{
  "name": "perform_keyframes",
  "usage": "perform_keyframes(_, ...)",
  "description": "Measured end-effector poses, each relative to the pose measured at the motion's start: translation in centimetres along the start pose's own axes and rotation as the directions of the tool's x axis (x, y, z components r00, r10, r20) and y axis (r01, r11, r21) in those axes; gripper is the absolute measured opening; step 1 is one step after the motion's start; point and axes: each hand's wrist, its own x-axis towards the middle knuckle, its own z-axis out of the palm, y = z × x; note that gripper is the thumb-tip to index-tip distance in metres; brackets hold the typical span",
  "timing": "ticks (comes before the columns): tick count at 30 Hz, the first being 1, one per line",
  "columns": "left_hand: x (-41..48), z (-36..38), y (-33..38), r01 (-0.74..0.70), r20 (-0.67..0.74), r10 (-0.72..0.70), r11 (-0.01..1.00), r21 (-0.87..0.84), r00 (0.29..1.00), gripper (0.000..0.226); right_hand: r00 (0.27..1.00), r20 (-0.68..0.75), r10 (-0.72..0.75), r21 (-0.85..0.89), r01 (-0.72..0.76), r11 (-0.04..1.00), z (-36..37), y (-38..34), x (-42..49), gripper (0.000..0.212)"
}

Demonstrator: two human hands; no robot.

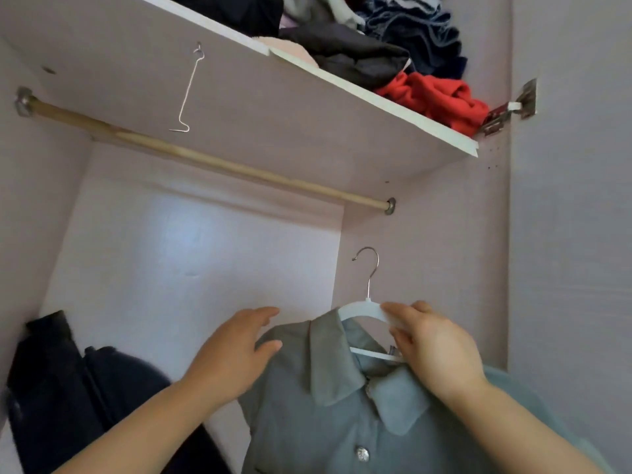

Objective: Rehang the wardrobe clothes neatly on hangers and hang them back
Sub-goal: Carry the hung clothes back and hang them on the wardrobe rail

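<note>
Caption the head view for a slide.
Right hand grips a white hanger bearing a grey shirt; left hand holds its shoulder.

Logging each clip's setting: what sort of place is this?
Probably inside a wardrobe: a wooden hanging rail spans it, a white shelf above holds piled clothes, and a grey collared shirt sits on a white plastic hanger.
</note>
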Motion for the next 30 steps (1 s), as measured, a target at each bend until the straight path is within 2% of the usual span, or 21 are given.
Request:
perform_keyframes(9, 14.1, 2.0, -2.0, -0.001, -0.197, 0.041, 0.98, 0.199, 0.979, 0.05, 0.988, -0.15, 0.027, -0.04, -0.034, 0.999, 3.8, 5.8, 18.0, 0.028)
perform_keyframes(15, 19.0, 4.4, -3.6, -0.059, -0.207, 0.105, 0.974, 0.218, 0.973, 0.049, 0.974, -0.218, 0.061, -0.072, -0.078, 0.994, 5.2, 7.6, 25.4, 0.031)
perform_keyframes(24, 22.9, 6.8, -5.6, -0.07, -0.223, 0.119, 0.974, 0.215, 0.968, 0.05, 0.963, -0.242, 0.121, -0.111, -0.151, 0.982, 7.4, 7.5, 30.7, 0.031)
perform_keyframes(30, 23.1, 8.3, -6.8, -0.067, -0.202, 0.108, 0.977, 0.2, 0.973, 0.05, 0.977, -0.172, 0.125, -0.161, -0.153, 0.975, 9.7, 8.1, 29.5, 0.024)
